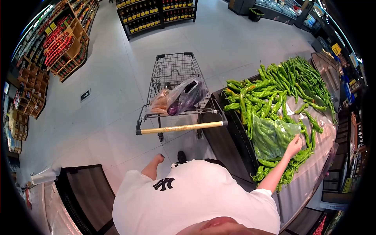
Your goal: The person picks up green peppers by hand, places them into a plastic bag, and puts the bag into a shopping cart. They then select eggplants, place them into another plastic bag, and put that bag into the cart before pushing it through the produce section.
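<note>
My right hand [295,145] is closed on the edge of a clear plastic bag [274,137] with green peppers inside. The bag lies over a heap of long green chili peppers [250,94] on the produce stand. Low at my left side hangs my left hand [159,158], small in view and foreshortened, so I cannot tell how its fingers are held. It is away from the cart and the peppers.
In front of me stands a wire shopping cart [174,72] with a yellow handle [182,127]. A plastic bag of eggplants [186,96] and a bag of brownish produce [159,102] sit in it. Thinner green peppers [309,76] lie farther back. A bottle shelf [141,17] stands ahead.
</note>
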The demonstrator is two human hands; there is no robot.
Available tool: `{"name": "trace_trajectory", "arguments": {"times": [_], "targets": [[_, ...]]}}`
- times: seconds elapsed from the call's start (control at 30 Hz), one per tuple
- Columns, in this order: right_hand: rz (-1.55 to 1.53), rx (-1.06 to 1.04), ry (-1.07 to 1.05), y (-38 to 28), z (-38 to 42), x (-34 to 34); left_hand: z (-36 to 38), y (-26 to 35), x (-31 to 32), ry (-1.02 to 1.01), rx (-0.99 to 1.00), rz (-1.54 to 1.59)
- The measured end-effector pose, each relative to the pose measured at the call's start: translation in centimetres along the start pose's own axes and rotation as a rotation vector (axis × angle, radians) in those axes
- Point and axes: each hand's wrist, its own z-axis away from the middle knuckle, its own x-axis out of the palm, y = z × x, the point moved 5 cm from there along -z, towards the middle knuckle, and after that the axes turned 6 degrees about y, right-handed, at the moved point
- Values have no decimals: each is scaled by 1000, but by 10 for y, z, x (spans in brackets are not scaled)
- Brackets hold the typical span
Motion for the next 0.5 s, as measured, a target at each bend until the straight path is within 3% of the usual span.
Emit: {"name": "trace_trajectory", "arguments": {"times": [0.1,0.2,0.4,0.5], "targets": [[-77,162,-71,-2,-14,7,13,-20,8,-89,-163,70],[28,218,-166,12,-27,22,23,-3,3,-154,-17,-137],[-103,277,-195,17,-59,57,27,41,-12,-125,-384,375],[-225,318,-137,-10,-65,50,19,81,-42,-72,-371,405]]}}
